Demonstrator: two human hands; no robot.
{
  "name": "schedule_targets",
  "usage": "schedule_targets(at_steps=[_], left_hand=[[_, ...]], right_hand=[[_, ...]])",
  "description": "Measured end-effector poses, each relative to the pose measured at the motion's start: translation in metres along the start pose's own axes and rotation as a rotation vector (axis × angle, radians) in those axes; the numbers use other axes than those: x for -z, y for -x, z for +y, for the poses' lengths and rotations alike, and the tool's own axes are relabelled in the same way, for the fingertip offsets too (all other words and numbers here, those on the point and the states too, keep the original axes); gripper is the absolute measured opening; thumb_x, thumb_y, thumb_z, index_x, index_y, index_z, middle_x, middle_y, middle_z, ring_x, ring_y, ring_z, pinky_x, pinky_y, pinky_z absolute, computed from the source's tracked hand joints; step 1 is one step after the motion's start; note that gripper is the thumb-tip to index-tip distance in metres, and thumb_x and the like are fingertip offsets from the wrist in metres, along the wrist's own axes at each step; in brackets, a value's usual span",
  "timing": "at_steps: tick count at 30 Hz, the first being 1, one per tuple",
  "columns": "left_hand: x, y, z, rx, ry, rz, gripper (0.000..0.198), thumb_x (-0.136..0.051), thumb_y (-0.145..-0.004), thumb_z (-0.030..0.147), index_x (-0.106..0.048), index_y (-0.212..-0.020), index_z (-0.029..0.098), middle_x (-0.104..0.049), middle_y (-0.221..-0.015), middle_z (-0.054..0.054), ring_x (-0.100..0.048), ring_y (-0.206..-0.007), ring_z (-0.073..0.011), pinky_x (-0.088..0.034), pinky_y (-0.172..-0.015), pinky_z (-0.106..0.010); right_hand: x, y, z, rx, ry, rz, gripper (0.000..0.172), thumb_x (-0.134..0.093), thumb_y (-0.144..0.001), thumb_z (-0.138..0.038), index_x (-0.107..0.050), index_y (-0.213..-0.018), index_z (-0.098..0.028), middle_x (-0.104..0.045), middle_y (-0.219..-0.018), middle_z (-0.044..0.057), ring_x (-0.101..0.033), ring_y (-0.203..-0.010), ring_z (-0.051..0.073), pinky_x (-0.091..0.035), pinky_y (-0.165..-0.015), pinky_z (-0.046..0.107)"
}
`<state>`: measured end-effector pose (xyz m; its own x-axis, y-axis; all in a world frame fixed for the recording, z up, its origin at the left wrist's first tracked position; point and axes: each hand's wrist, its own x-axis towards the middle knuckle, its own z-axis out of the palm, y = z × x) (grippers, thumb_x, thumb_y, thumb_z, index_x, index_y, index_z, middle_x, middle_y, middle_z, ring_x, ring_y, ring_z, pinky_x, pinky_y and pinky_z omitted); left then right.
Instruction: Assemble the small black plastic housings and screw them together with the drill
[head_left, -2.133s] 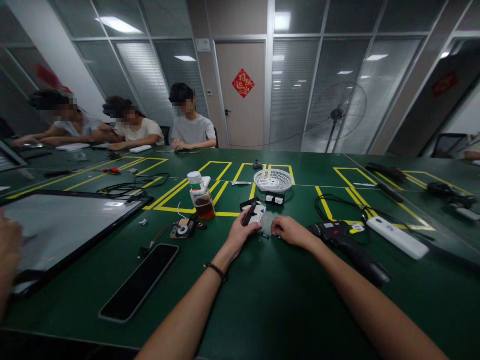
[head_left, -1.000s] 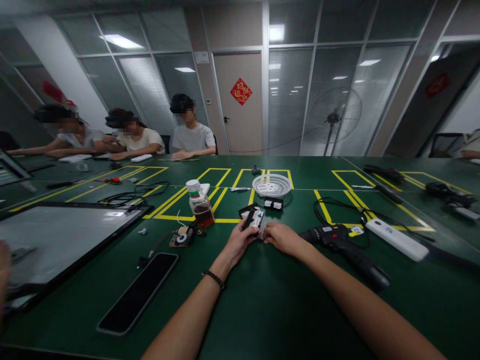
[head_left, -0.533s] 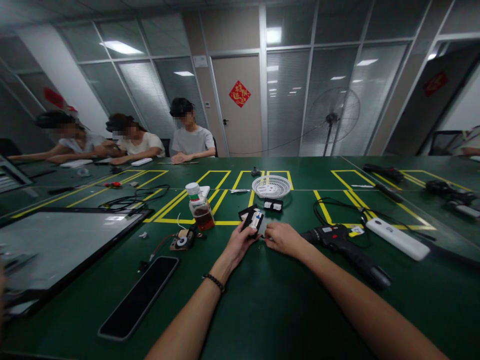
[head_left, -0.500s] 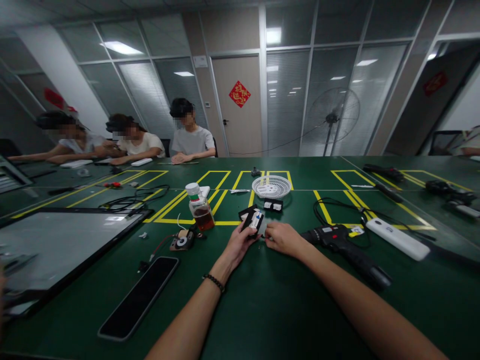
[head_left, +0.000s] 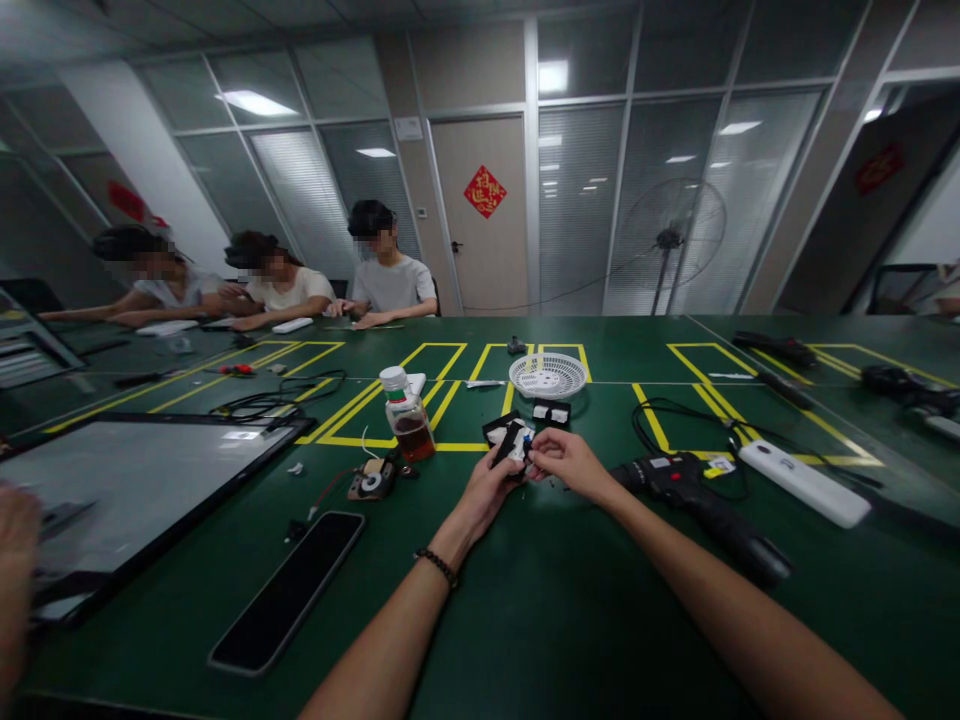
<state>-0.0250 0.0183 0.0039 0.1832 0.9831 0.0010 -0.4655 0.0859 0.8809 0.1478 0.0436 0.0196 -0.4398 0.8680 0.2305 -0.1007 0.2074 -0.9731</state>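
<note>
My left hand (head_left: 489, 492), a beaded bracelet at its wrist, is closed around a small black-and-white part (head_left: 513, 442) held above the table. My right hand (head_left: 559, 458) meets it from the right, thumb and fingertips pinched at the part's right edge by a small blue spot. What those fingertips grip is too small to name. Just beyond lies another black-and-white piece (head_left: 551, 412), in front of a white plastic basket (head_left: 548, 375). A dark piece with white in it (head_left: 496, 428) shows behind the held part.
Left of my hands are a bottle of brown liquid (head_left: 409, 425), a small wired motor-like part (head_left: 373, 480) and a phone (head_left: 289, 592). A black power drill (head_left: 694, 495) and white power strip (head_left: 806, 482) lie right. Several people sit across the table; another person's hand (head_left: 16, 560) enters left.
My right hand has moved up slightly against the held part, its fingertips now at the blue spot. The view has shifted a little. Another person's hand shows more at the left edge.
</note>
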Motion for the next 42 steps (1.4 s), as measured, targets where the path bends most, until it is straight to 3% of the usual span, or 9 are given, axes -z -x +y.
schedule_targets(at_steps=[9,14,23,36,42], left_hand=[[-0.0010,-0.0018,0.0001,-0.033,-0.020,0.022,0.048,-0.072,-0.069,0.019,-0.063,-0.115,0.013,-0.068,-0.101,-0.011,-0.065,-0.085,-0.0193,-0.052,-0.078,-0.029],[-0.0035,0.0001,0.0028,-0.037,-0.006,0.012,0.046,-0.072,-0.070,0.020,-0.063,-0.114,0.014,-0.068,-0.106,-0.011,-0.065,-0.092,-0.0204,-0.051,-0.084,-0.032],[-0.0069,0.0026,0.0042,-0.026,-0.018,-0.006,0.046,-0.073,-0.070,0.022,-0.063,-0.115,0.015,-0.069,-0.104,-0.010,-0.065,-0.090,-0.0192,-0.049,-0.086,-0.033],[-0.0073,0.0041,0.0077,-0.024,-0.062,-0.007,0.048,-0.075,-0.069,0.022,-0.064,-0.116,0.016,-0.068,-0.108,-0.011,-0.066,-0.092,-0.0199,-0.049,-0.087,-0.033],[-0.0062,0.0029,0.0081,-0.023,-0.053,0.015,0.054,-0.077,-0.068,0.021,-0.061,-0.120,0.017,-0.066,-0.115,-0.012,-0.064,-0.102,-0.0237,-0.048,-0.090,-0.035]], right_hand=[[0.0039,-0.0011,-0.0004,-0.046,-0.191,0.018,0.035,-0.075,-0.072,-0.035,-0.061,-0.098,-0.016,-0.070,-0.082,0.005,-0.071,-0.072,0.021,-0.058,-0.072,0.039],[0.0020,-0.0008,-0.0025,-0.031,-0.168,0.031,0.038,-0.073,-0.074,-0.037,-0.060,-0.104,-0.019,-0.070,-0.085,0.005,-0.071,-0.070,0.021,-0.059,-0.067,0.038],[0.0020,0.0012,-0.0068,-0.024,-0.041,0.044,0.033,-0.071,-0.075,-0.039,-0.060,-0.099,-0.019,-0.068,-0.080,0.002,-0.069,-0.072,0.019,-0.058,-0.060,0.030],[0.0054,0.0003,-0.0057,-0.036,-0.068,0.028,0.032,-0.074,-0.072,-0.041,-0.062,-0.090,-0.017,-0.069,-0.079,0.003,-0.069,-0.072,0.019,-0.057,-0.062,0.032],[0.0029,-0.0010,-0.0032,-0.004,-0.115,0.113,0.029,-0.073,-0.073,-0.038,-0.060,-0.090,-0.018,-0.068,-0.081,0.002,-0.068,-0.077,0.021,-0.058,-0.064,0.034]])
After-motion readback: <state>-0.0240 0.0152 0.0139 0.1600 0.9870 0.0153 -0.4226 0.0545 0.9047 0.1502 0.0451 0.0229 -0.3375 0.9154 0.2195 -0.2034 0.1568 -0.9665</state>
